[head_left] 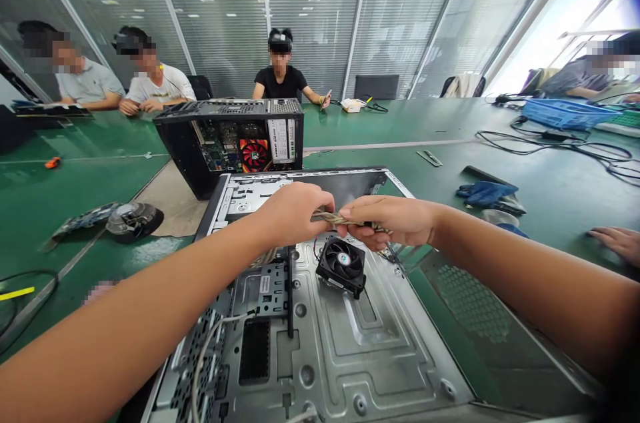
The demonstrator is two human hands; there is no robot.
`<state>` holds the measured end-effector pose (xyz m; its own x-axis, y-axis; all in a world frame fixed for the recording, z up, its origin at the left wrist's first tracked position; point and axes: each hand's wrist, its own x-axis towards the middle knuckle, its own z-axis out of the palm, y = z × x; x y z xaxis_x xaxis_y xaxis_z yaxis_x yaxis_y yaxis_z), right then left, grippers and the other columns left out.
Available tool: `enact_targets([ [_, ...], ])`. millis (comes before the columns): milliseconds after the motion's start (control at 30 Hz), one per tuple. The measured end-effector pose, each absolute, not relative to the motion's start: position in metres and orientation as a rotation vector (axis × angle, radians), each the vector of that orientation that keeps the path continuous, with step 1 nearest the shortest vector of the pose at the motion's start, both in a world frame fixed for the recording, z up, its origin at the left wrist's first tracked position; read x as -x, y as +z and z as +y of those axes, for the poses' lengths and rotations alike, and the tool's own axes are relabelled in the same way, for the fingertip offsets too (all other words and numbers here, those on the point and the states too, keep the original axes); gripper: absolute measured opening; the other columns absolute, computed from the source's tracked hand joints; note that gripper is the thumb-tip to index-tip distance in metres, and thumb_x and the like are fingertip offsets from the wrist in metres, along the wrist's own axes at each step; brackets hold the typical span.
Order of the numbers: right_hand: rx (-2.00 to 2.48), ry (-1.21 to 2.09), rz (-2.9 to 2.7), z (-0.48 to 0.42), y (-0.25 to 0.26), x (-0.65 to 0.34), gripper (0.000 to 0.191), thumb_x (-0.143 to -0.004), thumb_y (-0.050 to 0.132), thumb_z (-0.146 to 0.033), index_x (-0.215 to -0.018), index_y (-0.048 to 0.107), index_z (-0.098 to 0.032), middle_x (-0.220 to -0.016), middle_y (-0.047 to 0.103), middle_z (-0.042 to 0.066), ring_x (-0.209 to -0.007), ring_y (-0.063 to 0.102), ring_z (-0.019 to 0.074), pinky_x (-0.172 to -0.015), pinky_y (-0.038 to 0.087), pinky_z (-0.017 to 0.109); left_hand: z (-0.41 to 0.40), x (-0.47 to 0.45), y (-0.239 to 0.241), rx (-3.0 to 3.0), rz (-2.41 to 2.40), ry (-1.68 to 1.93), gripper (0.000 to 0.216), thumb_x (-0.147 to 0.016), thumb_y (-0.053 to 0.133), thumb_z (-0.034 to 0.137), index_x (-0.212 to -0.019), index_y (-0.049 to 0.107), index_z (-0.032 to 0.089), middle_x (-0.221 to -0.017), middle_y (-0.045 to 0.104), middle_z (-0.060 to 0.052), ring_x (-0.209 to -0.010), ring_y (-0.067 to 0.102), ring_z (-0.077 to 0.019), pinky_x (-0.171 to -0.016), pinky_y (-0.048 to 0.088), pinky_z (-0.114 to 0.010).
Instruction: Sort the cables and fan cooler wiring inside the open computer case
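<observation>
Both hands grip a twisted bundle of beige cables (327, 216) above an open computer case (400, 363) that lies on its side. My left hand (295, 209) is closed round the bundle's left part. Close beside it, my right hand (390, 219) pinches the same bundle, its fingers curled beneath. Just below the hands, a black cooling fan (343, 263) rests tilted on the case's bare metal floor. A metal drive bracket (273, 289) is fixed left of the fan. One grey cable (203, 356) runs along the case's left side.
Behind stands a second computer tower (225, 143) with its side open. Left on the green table (115, 186) lies a round dark part (134, 219). Blue gloves (487, 195) and a blue basket (570, 115) are at right. Another person's hand (617, 243) rests at the right edge; several people sit around.
</observation>
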<state>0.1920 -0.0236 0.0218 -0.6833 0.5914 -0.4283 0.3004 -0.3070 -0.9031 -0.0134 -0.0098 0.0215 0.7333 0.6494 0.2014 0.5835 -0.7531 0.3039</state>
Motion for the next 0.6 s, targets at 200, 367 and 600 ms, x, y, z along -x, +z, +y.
enact_targets([
  [200,0.985,2.24,-1.651,-0.019,0.015,-0.2,0.03,-0.088,0.055,-0.04,-0.086,0.061,-0.011,-0.057,0.044,-0.005,-0.046,0.039,0.0056,-0.047,0.041,0.021,-0.013,0.009,0.024,-2.972,0.821,0.26,0.013,-0.086,0.054,0.027,-0.086,0.064,0.018,-0.079,0.061,-0.002,-0.069,0.054,-0.0137,-0.06,0.035,-0.026],
  [367,1.105,2.348,-1.54,-0.015,0.007,-0.207,0.047,-0.09,0.045,-0.056,-0.086,0.06,-0.012,-0.056,0.049,-0.003,-0.04,0.039,0.0061,-0.037,0.037,0.019,-0.015,0.01,0.031,-3.034,1.005,0.145,0.014,-0.085,0.057,0.028,-0.076,0.06,0.019,-0.074,0.057,-0.001,-0.063,0.05,-0.0131,-0.054,0.028,-0.028],
  [600,1.036,2.34,-1.411,-0.011,0.003,-0.201,0.041,-0.089,0.05,-0.051,-0.069,0.05,-0.015,-0.044,0.033,-0.009,-0.038,0.02,0.0024,-0.035,0.02,0.013,-0.016,0.013,0.028,-3.08,1.177,0.175,0.015,-0.089,0.05,0.028,-0.086,0.061,0.019,-0.08,0.058,-0.003,-0.066,0.051,-0.0147,-0.056,0.029,-0.028],
])
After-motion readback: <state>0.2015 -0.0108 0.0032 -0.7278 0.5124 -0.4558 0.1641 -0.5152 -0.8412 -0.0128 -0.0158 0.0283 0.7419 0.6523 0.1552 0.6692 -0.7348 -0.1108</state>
